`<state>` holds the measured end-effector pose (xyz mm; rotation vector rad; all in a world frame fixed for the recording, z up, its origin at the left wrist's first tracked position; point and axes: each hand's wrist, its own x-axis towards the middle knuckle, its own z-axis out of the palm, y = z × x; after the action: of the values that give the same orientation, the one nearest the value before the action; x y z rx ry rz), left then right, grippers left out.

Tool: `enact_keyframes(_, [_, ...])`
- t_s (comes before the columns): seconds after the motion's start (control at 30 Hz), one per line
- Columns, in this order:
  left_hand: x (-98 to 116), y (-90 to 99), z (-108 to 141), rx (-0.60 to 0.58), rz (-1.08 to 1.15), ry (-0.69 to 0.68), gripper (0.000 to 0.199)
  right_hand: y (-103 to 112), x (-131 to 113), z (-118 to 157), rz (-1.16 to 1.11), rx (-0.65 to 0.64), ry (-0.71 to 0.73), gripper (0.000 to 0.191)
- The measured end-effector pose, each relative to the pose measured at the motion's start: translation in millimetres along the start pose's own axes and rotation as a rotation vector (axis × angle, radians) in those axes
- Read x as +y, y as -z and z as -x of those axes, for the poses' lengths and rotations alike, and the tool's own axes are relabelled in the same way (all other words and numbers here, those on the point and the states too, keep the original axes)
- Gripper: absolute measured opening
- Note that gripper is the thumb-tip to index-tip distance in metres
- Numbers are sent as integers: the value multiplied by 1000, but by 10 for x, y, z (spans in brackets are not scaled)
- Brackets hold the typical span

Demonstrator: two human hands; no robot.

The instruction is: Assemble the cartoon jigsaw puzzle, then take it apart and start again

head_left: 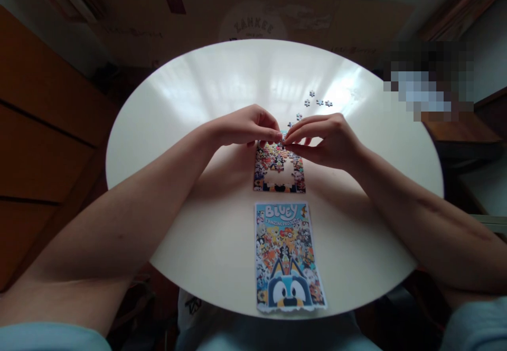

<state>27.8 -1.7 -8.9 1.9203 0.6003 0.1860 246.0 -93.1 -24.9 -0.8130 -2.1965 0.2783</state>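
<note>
Left hand [253,127] and right hand [328,137] converge over the puzzle [278,168]; whether either grips anything, I cannot tell. The poster [289,256] lies this side of both hands, presumably for reference.

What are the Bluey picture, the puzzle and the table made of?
The Bluey picture: probably matte paper; the bottom edge looks torn. The puzzle: likely printed cardboard, from its flat, knobbed pieces; maybe wood. The table: glossy, perhaps laminate or painted wood; it reflects light.

The left hand [250,126] and the right hand [329,137] meet over the far end of the puzzle [260,175]; on the worktop [222,229] beyond, several loose pieces [328,103] lie.
</note>
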Motion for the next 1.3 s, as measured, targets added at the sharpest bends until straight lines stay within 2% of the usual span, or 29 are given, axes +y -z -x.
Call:
enact_keyframes(0.73, [-7,19,5,5,-6,-35,25,35,-3,-4,9,-18,-42,14])
enact_keyframes(1.3, [7,32,21,-47,-14,-12,25,34,0,-13,-28,-20,-1,11])
